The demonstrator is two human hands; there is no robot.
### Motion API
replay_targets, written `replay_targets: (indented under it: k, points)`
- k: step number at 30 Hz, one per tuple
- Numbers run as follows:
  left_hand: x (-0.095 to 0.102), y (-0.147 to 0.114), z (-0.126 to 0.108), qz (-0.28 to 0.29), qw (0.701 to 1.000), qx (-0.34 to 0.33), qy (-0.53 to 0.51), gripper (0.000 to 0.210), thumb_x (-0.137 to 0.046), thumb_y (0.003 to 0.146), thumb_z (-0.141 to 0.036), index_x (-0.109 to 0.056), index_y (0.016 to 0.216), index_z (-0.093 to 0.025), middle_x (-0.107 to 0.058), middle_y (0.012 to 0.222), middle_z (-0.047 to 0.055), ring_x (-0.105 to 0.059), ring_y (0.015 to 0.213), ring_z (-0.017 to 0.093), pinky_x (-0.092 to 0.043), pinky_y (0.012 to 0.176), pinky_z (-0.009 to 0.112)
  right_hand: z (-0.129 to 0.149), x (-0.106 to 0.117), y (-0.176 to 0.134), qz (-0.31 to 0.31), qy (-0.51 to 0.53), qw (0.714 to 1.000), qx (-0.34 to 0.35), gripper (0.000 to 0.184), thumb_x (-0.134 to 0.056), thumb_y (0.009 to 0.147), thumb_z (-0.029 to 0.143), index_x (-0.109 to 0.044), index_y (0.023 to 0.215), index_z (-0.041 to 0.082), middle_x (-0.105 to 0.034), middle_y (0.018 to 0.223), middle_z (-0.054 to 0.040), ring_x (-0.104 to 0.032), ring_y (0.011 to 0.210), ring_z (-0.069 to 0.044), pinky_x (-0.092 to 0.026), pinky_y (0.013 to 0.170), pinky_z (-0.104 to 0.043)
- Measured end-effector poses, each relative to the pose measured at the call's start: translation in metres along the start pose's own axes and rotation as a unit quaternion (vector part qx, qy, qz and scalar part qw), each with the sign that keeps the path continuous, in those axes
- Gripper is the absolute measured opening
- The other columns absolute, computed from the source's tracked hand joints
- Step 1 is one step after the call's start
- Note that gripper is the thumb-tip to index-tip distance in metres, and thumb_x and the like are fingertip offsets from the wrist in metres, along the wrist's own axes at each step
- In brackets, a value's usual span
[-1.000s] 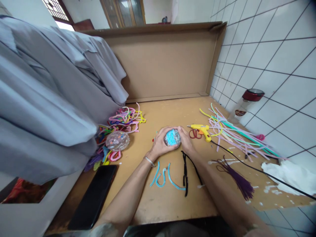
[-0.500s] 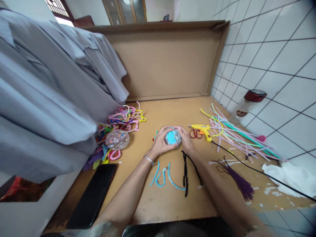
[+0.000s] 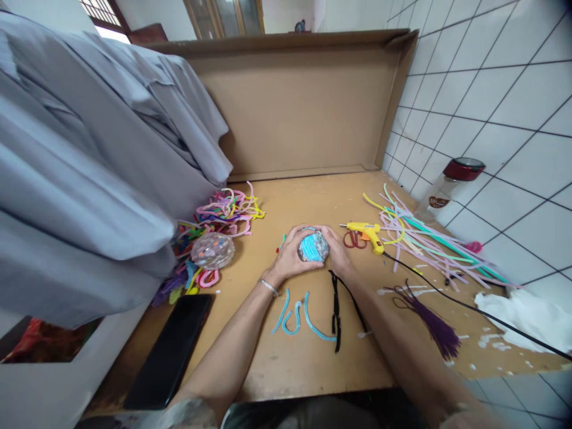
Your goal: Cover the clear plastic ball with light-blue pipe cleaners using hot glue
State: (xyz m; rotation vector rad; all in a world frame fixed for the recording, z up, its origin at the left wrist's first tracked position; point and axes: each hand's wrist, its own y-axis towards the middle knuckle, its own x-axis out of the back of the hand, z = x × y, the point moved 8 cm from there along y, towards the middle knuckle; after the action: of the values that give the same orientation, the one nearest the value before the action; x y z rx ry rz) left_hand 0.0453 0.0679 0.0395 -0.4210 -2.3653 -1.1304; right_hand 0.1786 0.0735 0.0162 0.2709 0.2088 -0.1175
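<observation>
Tan surface [image 3: 308,199] runs ahead of the hands to an upright cardboard panel [image 3: 299,107]. Left hand [image 3: 289,256] and right hand [image 3: 336,251] both gripping blue-and-grey round piece [image 3: 313,246], sitting between them. Glue gun [image 3: 364,229] just right of right hand; blue strips [image 3: 292,322] lie nearer, toward front edge.

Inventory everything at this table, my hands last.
rounded piece: 1, blue and grey, centre
curved strips: 3, blue, front
strands: count unclear, black, front
glue gun: 1, yellow, right
scissors: 1, red, by glue gun
loose stems: many, mostly lilac, right
tassel: 1, purple, right
crumpled cloth: 1, white, far right
jar: 1, clear with red lid, right
phone: 1, black, left
lumpy object: 1, clear, left
tangled strips: many, multicoloured, left
draped fabric: 1, grey, left
cardboard: 1, brown, back
table: 1, brown, underneath
bracelet: 1, pale, left wrist
left hand: 1, around rounded piece
right hand: 1, around rounded piece
</observation>
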Motion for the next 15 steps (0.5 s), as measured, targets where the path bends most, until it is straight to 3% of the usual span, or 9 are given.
replay_targets:
  k: [3,9,15]
  points:
    - [-0.001,-0.002,0.001,0.010,1.000,-0.016,0.010,0.090,-0.090,0.058,-0.056,-0.051,0.133,-0.023,-0.048,0.140,0.017,-0.050,0.132,0.035,-0.043,0.111,0.053,-0.001,0.004,0.001,-0.018,-0.008,1.000,-0.004,0.050,-0.060,0.078,0.070,-0.070,0.095,0.024,-0.072,0.099,-0.0046,-0.064,0.098,-0.024,-0.051,0.090,-0.037]
    - [0.000,-0.003,-0.003,-0.027,0.999,-0.024,-0.004,0.085,-0.088,0.061,-0.050,-0.048,0.132,-0.022,-0.055,0.131,0.014,-0.055,0.125,0.032,-0.046,0.108,0.051,0.006,0.003,0.000,-0.018,-0.040,0.999,0.001,0.049,-0.059,0.078,0.071,-0.070,0.084,0.023,-0.070,0.083,-0.0028,-0.063,0.087,-0.022,-0.050,0.084,-0.035]
    - [0.003,-0.001,-0.005,-0.036,0.999,-0.013,-0.025,0.081,-0.088,0.062,-0.044,-0.050,0.130,-0.022,-0.058,0.129,0.013,-0.057,0.123,0.031,-0.047,0.107,0.051,0.012,0.000,-0.001,-0.007,-0.023,0.999,0.022,0.050,-0.060,0.079,0.071,-0.073,0.083,0.023,-0.074,0.098,-0.0059,-0.065,0.099,-0.024,-0.048,0.095,-0.038]
